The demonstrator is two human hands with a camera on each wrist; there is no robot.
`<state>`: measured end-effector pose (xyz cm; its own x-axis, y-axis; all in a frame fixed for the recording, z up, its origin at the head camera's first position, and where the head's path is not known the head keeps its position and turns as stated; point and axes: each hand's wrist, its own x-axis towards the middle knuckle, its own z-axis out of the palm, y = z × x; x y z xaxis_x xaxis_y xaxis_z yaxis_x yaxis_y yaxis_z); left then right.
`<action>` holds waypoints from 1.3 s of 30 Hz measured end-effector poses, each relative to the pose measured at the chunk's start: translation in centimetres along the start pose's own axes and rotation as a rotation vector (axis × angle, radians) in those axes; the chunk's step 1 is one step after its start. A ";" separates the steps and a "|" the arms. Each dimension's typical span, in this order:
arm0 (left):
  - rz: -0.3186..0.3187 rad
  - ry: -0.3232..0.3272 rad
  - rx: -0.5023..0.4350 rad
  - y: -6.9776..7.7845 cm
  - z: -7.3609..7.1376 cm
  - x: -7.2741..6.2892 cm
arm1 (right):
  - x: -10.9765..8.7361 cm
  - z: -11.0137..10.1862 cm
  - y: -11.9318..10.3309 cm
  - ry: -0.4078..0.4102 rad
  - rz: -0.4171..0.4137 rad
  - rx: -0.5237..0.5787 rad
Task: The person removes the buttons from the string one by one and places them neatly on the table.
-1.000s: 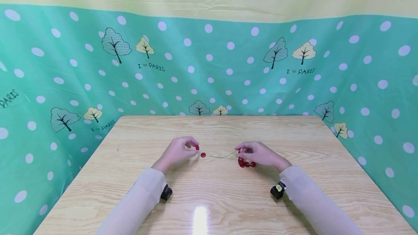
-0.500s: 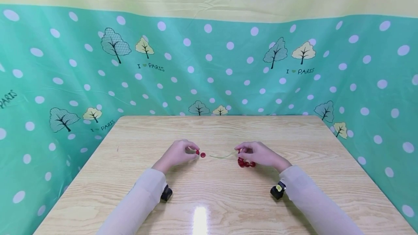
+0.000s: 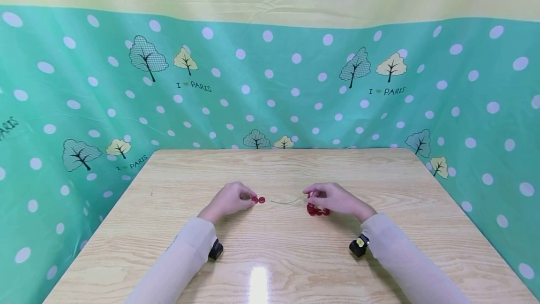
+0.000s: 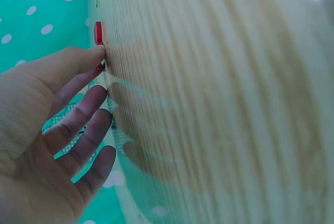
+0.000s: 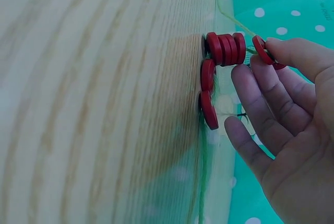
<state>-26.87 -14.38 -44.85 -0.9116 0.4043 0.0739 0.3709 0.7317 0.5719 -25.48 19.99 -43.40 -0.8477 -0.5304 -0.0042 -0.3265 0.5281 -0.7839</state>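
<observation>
At the table's middle my left hand (image 3: 229, 198) pinches a small round red button (image 3: 255, 199) between thumb and index finger, low at the tabletop. Beside it, on its right, lies a second red button (image 3: 262, 200). In the left wrist view the thumb covers most of the pinched button (image 4: 99, 68). My right hand (image 3: 331, 197) pinches another red button (image 5: 262, 51) together with a thin green string (image 3: 284, 202), whose free end points left along the table. Below that hand, several red buttons (image 5: 227, 49) hang stacked on the string, and others (image 5: 208, 112) lie on the table.
The wooden table (image 3: 270, 168) has a green dotted curtain (image 3: 270, 74) behind it and on both sides. A black wrist camera (image 3: 215, 250) is strapped under each wrist. A bright light reflection (image 3: 258, 280) shows on the tabletop's front part.
My left hand has lowered its button onto the tabletop beside the loose one, tilting it from upright to flat. The right hand holds the same place with its button and string.
</observation>
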 end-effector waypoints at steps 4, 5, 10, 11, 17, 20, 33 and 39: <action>0.002 0.001 0.002 0.0 0.0 0.0 | 0.0 0.0 0.1 -0.003 0.001 -0.002; 0.002 0.002 0.002 0.0 0.0 0.0 | 0.0 0.0 0.1 -0.003 0.002 -0.003; -0.006 0.013 -0.005 0.4 0.0 -0.1 | 0.1 0.0 0.1 -0.003 0.004 -0.009; -0.004 0.016 -0.007 0.5 0.1 -0.1 | 0.1 0.0 0.1 -0.003 0.005 -0.010; 0.053 0.028 0.001 1.9 0.4 0.4 | 0.2 0.1 0.0 -0.009 0.009 0.007; 0.097 0.027 0.009 2.7 0.5 0.8 | 0.2 0.2 0.0 -0.012 0.014 0.010; 0.221 0.036 0.030 5.4 1.0 2.3 | 0.2 0.1 -0.2 -0.016 0.036 0.007; 0.257 0.019 0.020 6.4 1.7 2.6 | 0.2 0.1 -0.2 -0.021 0.029 0.016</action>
<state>-26.61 -7.70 -42.38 -0.7904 0.5678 0.2300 0.5937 0.6174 0.5161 -25.57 19.70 -43.35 -0.8480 -0.5285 -0.0403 -0.2947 0.5331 -0.7931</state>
